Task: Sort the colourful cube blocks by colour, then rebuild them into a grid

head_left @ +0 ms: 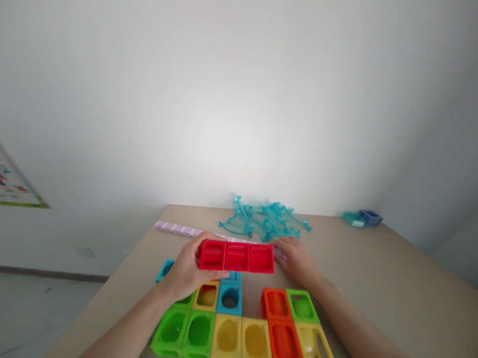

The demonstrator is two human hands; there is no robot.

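Observation:
My left hand [191, 267] grips the left end of a row of three joined red blocks [237, 256], each with a hollow face, and holds it above the table. My right hand [295, 258] is low, just past the row's right end, with its fingers closed around the end of a purple-and-white strip [178, 229]. The middle of that strip runs behind the red row. Below my hands lie joined hollow blocks: green [199, 331], yellow [255, 339], blue [229, 299] and orange-red [284, 340]. My left hand and the red row hide part of them.
A heap of clear teal connector tubes [267, 220] lies at the back of the table, near the wall [220, 96]. At the far right corner sit a teal block [353, 219] and a dark blue block [370, 218]. A poster [7, 179] hangs at the left.

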